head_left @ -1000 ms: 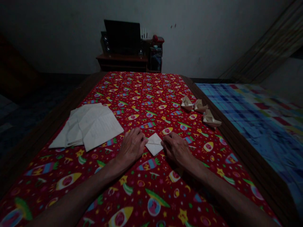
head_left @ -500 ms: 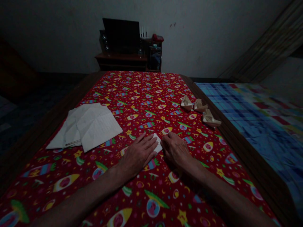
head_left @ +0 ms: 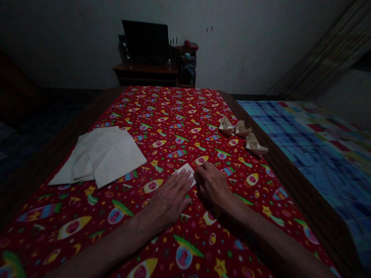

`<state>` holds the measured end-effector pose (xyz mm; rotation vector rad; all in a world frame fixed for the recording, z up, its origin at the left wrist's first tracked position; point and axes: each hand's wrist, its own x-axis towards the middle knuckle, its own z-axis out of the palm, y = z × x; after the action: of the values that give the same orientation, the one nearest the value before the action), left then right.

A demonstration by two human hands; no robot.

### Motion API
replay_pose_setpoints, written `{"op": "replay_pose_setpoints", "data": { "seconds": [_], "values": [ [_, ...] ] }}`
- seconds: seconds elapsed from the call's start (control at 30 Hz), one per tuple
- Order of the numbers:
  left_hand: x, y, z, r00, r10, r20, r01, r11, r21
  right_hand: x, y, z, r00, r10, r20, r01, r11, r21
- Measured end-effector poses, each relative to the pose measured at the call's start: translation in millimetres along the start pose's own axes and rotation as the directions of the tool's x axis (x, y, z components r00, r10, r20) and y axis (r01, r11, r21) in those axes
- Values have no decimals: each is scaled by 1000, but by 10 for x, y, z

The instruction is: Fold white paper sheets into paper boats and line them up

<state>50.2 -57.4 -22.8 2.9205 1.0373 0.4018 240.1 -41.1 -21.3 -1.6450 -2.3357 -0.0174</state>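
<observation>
A small piece of folded white paper (head_left: 185,169) lies on the red patterned cloth, partly covered by my hands. My left hand (head_left: 166,197) rests flat across it, fingers stretched out and pointing away from me. At the paper's right edge, my right hand (head_left: 213,183) is closed, with its fingers curled and pinched at the paper; the fingertips are mostly hidden. A pile of creased white paper sheets (head_left: 116,156) sits to the left. Toward the right edge stand three folded paper boats (head_left: 226,125), (head_left: 242,128), (head_left: 255,144).
The red cloth (head_left: 174,116) with rockets and stars covers a table with dark wooden edges (head_left: 290,166). Beyond its far end, a screen (head_left: 146,42) stands on a wooden desk (head_left: 145,69). A blue checked bed cover (head_left: 275,127) lies to the right.
My left hand has slid slightly left and back, uncovering more of the folded paper's far corner. My right hand stays at the paper's right edge. The view has shifted slightly.
</observation>
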Motion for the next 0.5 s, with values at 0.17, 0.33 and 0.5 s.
{"op": "replay_pose_setpoints", "data": {
  "seconds": [0.17, 0.33, 0.5],
  "values": [
    [0, -14, -14, 1000, -15, -5, 15, 1000, -15, 2, 14, 8, 1000, -9, -25, 9, 1000, 2],
    [7, -27, -39, 999, -34, -15, 34, 999, 18, -18, -39, -41, 991, -95, -89, 93, 995, -22],
    [9, -71, -53, 996, -87, -4, 87, 993, 75, -121, -41, -34, 924, -380, -45, 378, 924, -56]
  ]
}}
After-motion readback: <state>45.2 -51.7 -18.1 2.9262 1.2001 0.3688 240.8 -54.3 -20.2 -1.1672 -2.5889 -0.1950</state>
